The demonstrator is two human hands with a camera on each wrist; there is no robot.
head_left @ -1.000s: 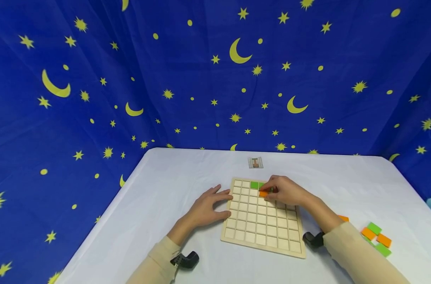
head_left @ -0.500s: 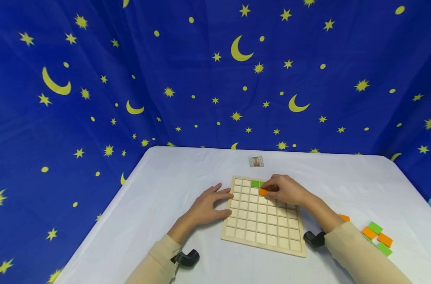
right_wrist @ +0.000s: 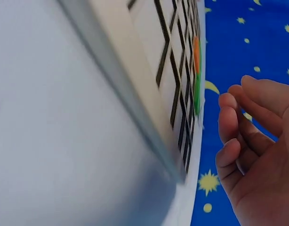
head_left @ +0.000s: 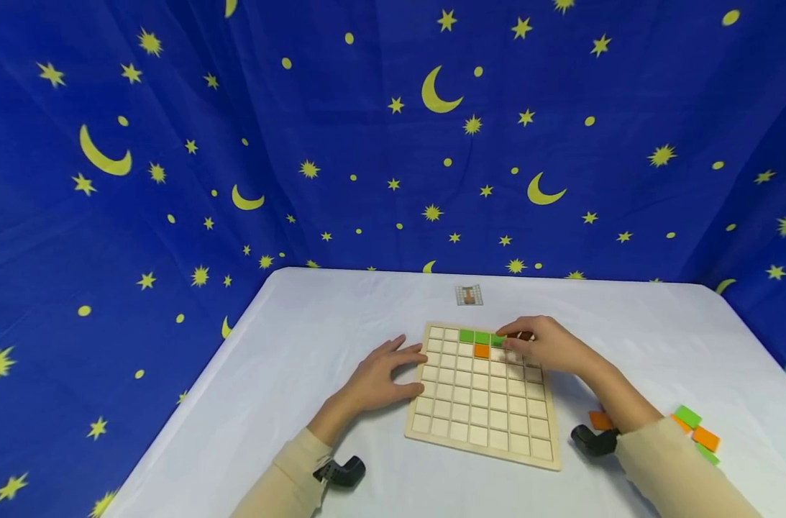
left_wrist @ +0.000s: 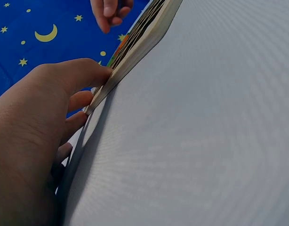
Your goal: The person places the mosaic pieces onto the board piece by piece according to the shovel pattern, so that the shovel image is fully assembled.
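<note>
A wooden grid board (head_left: 483, 450) lies on the white table. Green tiles (head_left: 482, 337) fill three neighbouring cells of its far row, and an orange tile (head_left: 482, 350) sits under the middle one. My left hand (head_left: 378, 378) touches the board's left edge with spread fingers; in the left wrist view its thumb (left_wrist: 90, 74) rests against the rim. Above the board's far right part hovers my right hand (head_left: 548, 345). Its fingers (right_wrist: 229, 122) are loosely bent with nothing between them in the right wrist view. The hand covers some cells near the far right corner.
Loose orange tiles (head_left: 706, 439) and green tiles (head_left: 688, 416) lie at the right, partly behind the right sleeve. A small patterned card (head_left: 469, 295) lies beyond the board. A blue curtain (head_left: 367, 129) with moons and stars hangs behind the table.
My right hand has let go of the orange tile and moved right, uncovering it and the green tiles above. The left hand stays at the board's edge.
</note>
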